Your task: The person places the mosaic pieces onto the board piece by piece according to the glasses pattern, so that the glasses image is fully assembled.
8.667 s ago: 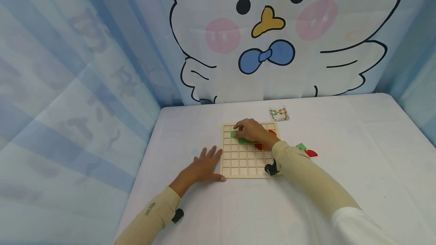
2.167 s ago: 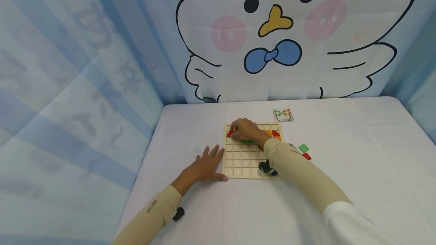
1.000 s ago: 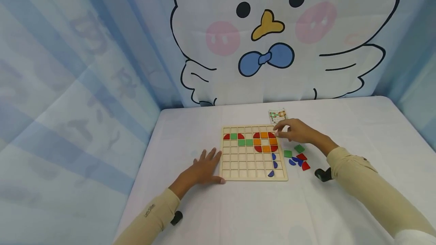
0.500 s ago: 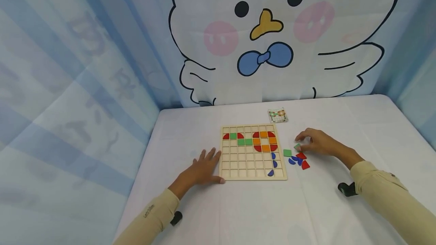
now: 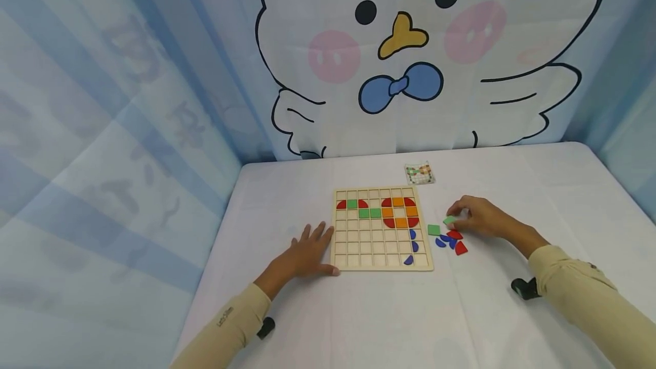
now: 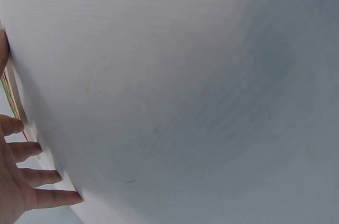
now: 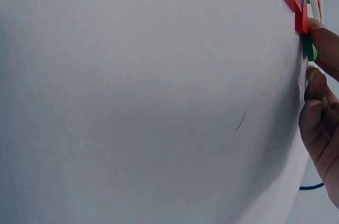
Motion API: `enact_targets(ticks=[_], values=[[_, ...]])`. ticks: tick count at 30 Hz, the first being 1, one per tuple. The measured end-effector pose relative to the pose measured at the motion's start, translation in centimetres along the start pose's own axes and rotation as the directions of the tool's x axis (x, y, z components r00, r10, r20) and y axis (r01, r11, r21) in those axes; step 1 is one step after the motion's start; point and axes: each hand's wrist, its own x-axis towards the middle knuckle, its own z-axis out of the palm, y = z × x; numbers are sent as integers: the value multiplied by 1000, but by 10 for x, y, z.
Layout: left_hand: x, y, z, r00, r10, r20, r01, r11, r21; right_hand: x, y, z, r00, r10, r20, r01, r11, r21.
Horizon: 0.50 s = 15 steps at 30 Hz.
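My right hand (image 5: 478,216) is right of the board, thumb and index finger pinching a green square tile (image 5: 449,220) over the loose pieces. In the right wrist view the green tile (image 7: 310,49) shows at the thumb, close behind a red piece (image 7: 301,20). My left hand (image 5: 306,250) lies spread on the table, fingertips at the left edge of the wooden grid board (image 5: 353,247). In the left wrist view its fingers (image 6: 50,197) are straight along that edge. Red quarter-rounds, green squares, orange squares (image 5: 398,202) and blue rounded pieces (image 5: 415,246) sit in the grid.
Beside the board lie another green square (image 5: 433,230), red quarter-rounds (image 5: 461,248) and several blue pieces (image 5: 440,242). A small pattern card (image 5: 419,173) lies behind the board. A white cloth covers the table (image 5: 389,323); a printed curtain (image 5: 328,124) hangs behind it.
My right hand has gone from the board's upper left, where red quarter-rounds now flank a green square, to the loose pieces, and has taken hold of a green square. My left hand stays put.
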Motion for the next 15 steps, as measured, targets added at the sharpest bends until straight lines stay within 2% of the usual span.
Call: enact_targets(ticks=[8, 15], values=[[0, 2, -2, 1000, -13, 5, 13, 1000, -7, 0, 1, 2, 998, -56, 0, 56, 998, -2], [-1, 2, -2, 1000, -8, 2, 8, 1000, -6, 0, -2, 4, 998, -40, 44, 38, 998, 52]])
